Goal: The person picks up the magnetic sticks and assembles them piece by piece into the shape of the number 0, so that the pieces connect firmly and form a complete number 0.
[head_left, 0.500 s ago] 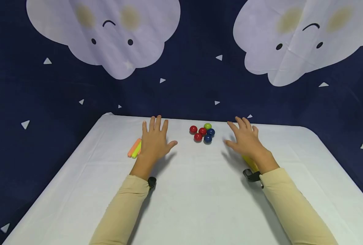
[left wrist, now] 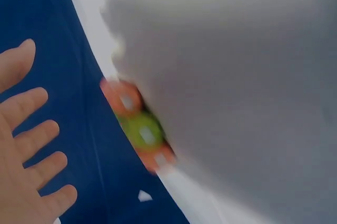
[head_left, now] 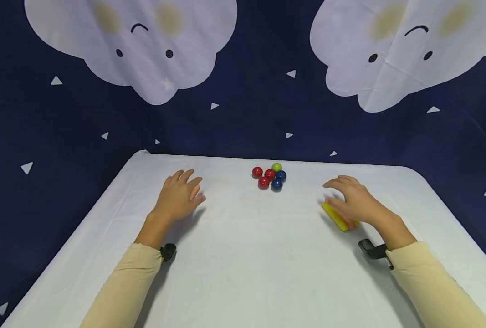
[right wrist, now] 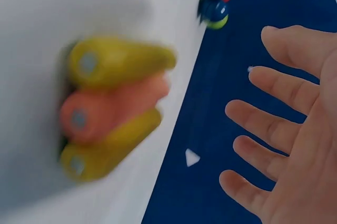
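Dark blue backdrop (head_left: 259,114) runs the full width of my head view, behind the table (head_left: 243,259); small white triangles (head_left: 214,106) scattered over it. Table has a white cloth, faint creases, rounded far right corner. Going across: left cloud (head_left: 202,59) printed large up top. Beige left sleeve (head_left: 120,291) comes in low, black gadget (head_left: 168,252) at the wrist. Left hand (head_left: 176,196) hovers palm down, fingers apart and loosely bent, holding nothing, shadow on the cloth. Left sticks (left wrist: 145,133) are under it: orange, green, orange, side by side, blurry in my left wrist view, mostly covered from above. Mid-table, toward the far edge: three red balls (head_left: 257,172), two blue balls (head_left: 277,184), one green ball (head_left: 277,167), bunched. Right cloud (head_left: 390,86) above, further right. Right sticks (head_left: 335,217) lie on the cloth: yellow, orange, yellow, touching. Right hand (head_left: 355,200) is over them, not touching, fingers separated and slightly bent, nothing pinched. Right sleeve (head_left: 435,282) last, second black gadget (head_left: 371,249) on that wrist.
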{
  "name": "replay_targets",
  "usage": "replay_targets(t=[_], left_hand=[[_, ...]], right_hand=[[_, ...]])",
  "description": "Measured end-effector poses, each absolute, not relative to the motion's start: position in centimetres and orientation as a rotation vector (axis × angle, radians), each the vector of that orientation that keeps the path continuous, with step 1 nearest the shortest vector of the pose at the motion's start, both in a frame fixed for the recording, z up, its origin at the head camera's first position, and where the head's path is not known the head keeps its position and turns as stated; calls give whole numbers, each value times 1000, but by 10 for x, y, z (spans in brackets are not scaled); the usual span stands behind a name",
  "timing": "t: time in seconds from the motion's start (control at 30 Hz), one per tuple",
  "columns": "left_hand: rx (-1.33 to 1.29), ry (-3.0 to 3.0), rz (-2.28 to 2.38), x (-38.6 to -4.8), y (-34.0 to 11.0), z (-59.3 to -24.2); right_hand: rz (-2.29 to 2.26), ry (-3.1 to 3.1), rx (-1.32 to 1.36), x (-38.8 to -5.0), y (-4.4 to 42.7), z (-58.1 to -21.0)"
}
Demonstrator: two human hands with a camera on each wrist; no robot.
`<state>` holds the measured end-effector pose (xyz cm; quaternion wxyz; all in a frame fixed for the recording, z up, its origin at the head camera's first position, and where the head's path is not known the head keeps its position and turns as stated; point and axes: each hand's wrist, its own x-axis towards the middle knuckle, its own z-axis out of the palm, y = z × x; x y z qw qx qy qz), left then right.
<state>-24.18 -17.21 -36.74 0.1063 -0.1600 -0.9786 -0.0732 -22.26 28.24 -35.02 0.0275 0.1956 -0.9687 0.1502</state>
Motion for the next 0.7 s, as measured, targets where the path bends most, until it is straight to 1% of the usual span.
replay_targets(t=[0.2, 0.5, 0.7], left_hand=[[-447, -2849, -228, -235, -198, -368], [-410, -2909, -296, -237, -200, -371], [-241, -2974, -320, -238, -207, -370]], right_hand=[[442, -2961, 599, -223, 296, -360], [460, -2982, 589, -223, 297, -364], [447, -2967, 617, -225, 294, -363]])
